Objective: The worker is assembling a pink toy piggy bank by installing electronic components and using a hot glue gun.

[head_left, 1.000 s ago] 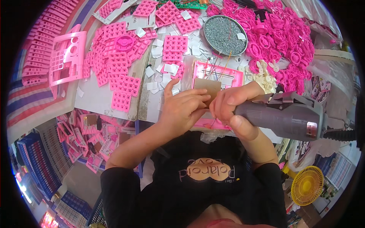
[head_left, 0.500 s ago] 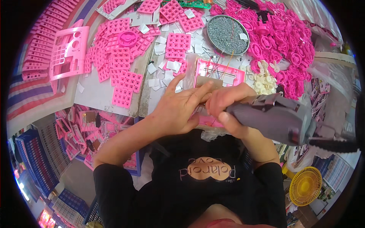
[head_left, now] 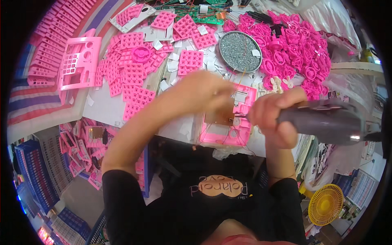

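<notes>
A pink plastic housing [head_left: 241, 138] lies on the table in front of me, with thin wires and a brown circuit board [head_left: 220, 117] in it. Wrapped round a dark grey electric screwdriver [head_left: 322, 121], my right hand [head_left: 274, 112] points its bit left, at the board's right edge. Over the housing's upper left part is my left hand [head_left: 208, 92]; motion smears its fingers, so what they hold, if anything, is hidden. A round metal dish of small grey screws [head_left: 240, 51] stands just beyond the housing.
Pink keypads [head_left: 132, 73] and white paper pieces lie to the left. A pink front panel [head_left: 79, 61] rests farther left. Magenta round parts [head_left: 300, 53] and cream parts [head_left: 281, 83] are heaped at right. Green circuit boards [head_left: 204, 17] lie at the back. A yellow basket [head_left: 325, 204] stands lower right.
My left hand has lifted off the board and moved up, blurring. The screwdriver and my right hand have shifted right, uncovering more of the housing and the brown board.
</notes>
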`<action>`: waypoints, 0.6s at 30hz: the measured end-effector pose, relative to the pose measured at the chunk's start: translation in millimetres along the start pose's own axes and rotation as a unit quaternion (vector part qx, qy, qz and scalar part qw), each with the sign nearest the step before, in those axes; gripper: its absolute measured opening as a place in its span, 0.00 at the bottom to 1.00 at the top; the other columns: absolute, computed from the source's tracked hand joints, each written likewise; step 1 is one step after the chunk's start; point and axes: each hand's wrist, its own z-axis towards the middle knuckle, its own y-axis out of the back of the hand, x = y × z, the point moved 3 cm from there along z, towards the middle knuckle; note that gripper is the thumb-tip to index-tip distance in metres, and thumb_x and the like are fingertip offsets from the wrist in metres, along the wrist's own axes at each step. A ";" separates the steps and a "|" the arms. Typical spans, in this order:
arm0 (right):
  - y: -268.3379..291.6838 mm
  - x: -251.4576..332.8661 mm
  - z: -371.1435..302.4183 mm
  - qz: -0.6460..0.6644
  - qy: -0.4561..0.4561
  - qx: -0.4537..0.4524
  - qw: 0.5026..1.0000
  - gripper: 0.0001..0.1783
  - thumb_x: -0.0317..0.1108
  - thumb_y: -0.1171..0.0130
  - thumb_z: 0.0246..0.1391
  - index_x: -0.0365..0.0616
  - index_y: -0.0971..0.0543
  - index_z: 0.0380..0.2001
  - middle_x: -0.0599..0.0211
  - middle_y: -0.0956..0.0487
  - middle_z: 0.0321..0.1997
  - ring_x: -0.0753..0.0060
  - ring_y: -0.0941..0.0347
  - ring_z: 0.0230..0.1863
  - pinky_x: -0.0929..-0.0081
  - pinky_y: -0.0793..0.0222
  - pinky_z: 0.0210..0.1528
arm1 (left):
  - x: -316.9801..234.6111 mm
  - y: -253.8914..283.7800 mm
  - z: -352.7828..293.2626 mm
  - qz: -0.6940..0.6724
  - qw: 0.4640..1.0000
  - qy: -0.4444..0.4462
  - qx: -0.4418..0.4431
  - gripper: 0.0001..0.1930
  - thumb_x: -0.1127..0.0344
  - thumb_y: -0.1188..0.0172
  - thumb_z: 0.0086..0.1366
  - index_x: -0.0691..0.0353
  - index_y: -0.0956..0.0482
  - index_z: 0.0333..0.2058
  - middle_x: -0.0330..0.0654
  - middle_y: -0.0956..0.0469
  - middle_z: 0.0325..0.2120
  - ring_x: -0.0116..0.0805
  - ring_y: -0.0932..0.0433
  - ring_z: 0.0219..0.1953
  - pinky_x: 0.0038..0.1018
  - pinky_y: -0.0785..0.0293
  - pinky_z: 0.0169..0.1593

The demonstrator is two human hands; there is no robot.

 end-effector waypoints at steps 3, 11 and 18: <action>8.1 15.8 12.3 0.005 -0.020 0.013 1.000 0.20 0.40 0.39 0.61 0.43 0.34 0.49 0.75 0.35 0.15 0.76 0.40 0.16 0.73 0.42 0.21 | 30.2 12.6 78.8 0.218 0.949 -0.034 -0.223 0.08 0.60 0.35 0.57 0.54 0.14 0.34 0.44 0.18 0.28 0.45 0.19 0.37 0.46 0.33 0.52; 37.2 21.3 -17.5 -0.043 -0.014 -0.057 0.997 0.20 0.38 0.38 0.60 0.44 0.34 0.48 0.75 0.36 0.15 0.77 0.40 0.17 0.73 0.41 0.22 | 52.2 -11.2 136.3 0.375 0.917 -0.021 -0.131 0.10 0.59 0.40 0.61 0.55 0.16 0.27 0.41 0.18 0.28 0.42 0.20 0.41 0.49 0.36 0.53; 33.7 15.8 -10.6 -0.042 -0.016 -0.033 0.998 0.19 0.36 0.40 0.60 0.42 0.34 0.49 0.74 0.36 0.16 0.78 0.40 0.17 0.74 0.41 0.22 | 59.0 -8.0 148.6 0.433 0.899 0.016 -0.067 0.12 0.58 0.43 0.63 0.56 0.16 0.26 0.42 0.18 0.27 0.41 0.19 0.38 0.46 0.36 0.50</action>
